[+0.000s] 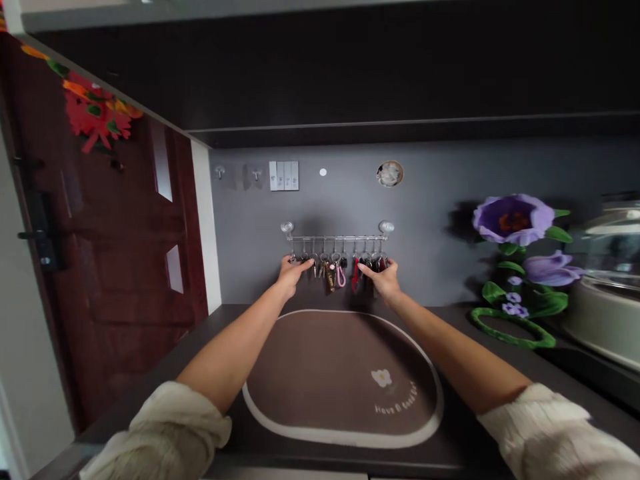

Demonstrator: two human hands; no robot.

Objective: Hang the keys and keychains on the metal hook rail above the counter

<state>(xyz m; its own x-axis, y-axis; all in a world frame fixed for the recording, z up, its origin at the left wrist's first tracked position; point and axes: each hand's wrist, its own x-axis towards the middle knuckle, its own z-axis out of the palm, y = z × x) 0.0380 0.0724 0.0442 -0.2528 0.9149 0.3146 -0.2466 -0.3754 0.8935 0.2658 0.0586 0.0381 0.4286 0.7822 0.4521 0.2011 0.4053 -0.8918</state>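
A clear hook rail [337, 238] is fixed to the grey wall by two round suction mounts, and several key rings hang from its hooks. My left hand [290, 277] is at the left end of the row, its thumb and fingers around the keys [315, 269] there. At the right end, my right hand [384, 280] has its thumb and fingers around another bunch, beside a red key fob [355, 275]. Between the hands hang a brown key fob [331, 277] and a pink loop strap [341, 275]. Some fingertips are hidden among the keys.
A brown mat [330, 373] with a pale rim lies on the dark counter below. Purple plush flowers [514, 220] and a pale appliance [607, 307] stand at right. A dark shelf [350, 73] overhangs the wall. To the left is a dark red door [135, 280].
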